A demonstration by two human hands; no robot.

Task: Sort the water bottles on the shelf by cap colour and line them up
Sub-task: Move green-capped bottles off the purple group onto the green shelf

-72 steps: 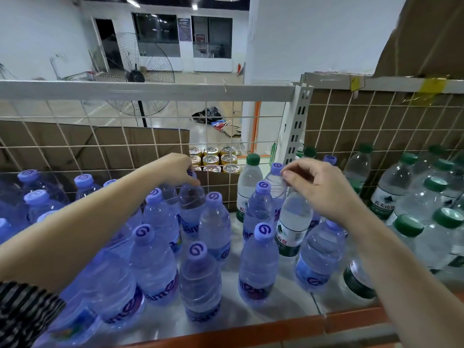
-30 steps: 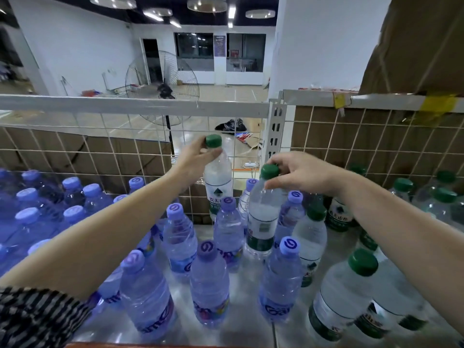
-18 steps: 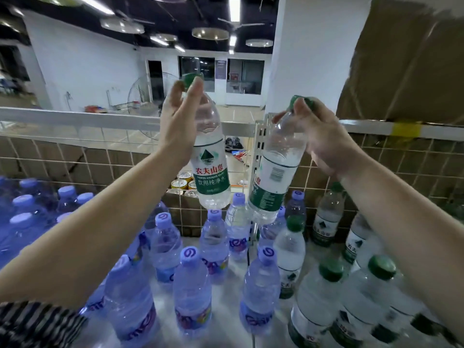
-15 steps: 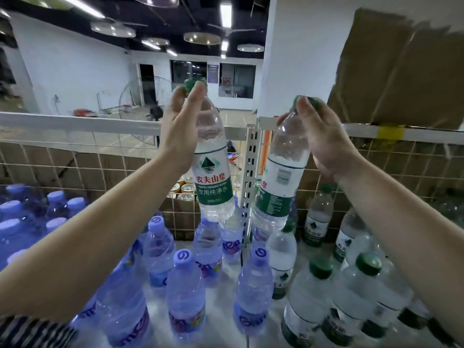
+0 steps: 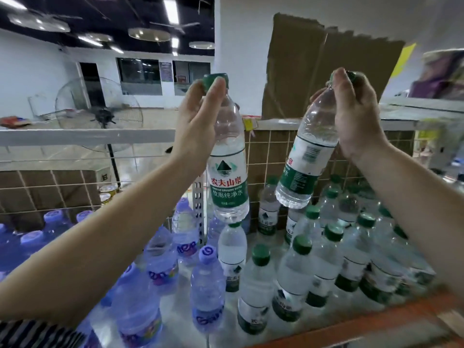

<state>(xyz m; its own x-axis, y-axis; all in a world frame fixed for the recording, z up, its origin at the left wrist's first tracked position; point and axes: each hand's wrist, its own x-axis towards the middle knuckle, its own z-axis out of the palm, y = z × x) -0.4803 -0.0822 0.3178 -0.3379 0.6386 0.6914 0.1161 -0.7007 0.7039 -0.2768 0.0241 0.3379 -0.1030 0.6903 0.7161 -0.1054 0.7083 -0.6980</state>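
L fingers (image 5: pixel 218 84) & thumb pinch the green cap (image 5: pixel 213 80) of one bottle (image 5: pixel 228 177). The rest of the L hand (image 5: pixel 198 121) stretches up along the neck, wrist bent, with the forearm rising from bottom left out of a striped sleeve (image 5: pixel 32 332). This bottle hangs upright w/ its label facing the camera, base just above a green-cap bottle standing on the shelf (image 5: pixel 364 320). R fingers (image 5: pixel 339 79) curl over the top of a 2nd bottle (image 5: pixel 305 156); its cap is mostly hidden, prob. green too. R hand (image 5: pixel 356 121) shows its back w/ the thumb on the neck, and the forearm comes in from the lower right. The 2nd bottle is tilted, base swung toward centre and top leaning right. Both are held up in the air, apart from each other, at about the same height in front of the wire mesh (image 5: pixel 263 151). Below, purple-cap bottles (image 5: pixel 160 267) crowd the shelf's left part and green-cap bottles (image 5: pixel 296 277) the right. One purple-cap bottle (image 5: pixel 207 285) stands near the front, just beside the green ones. Behind: cardboard (image 5: pixel 313 71) on the wall, and a fan (image 5: pixel 100 114) at far left.
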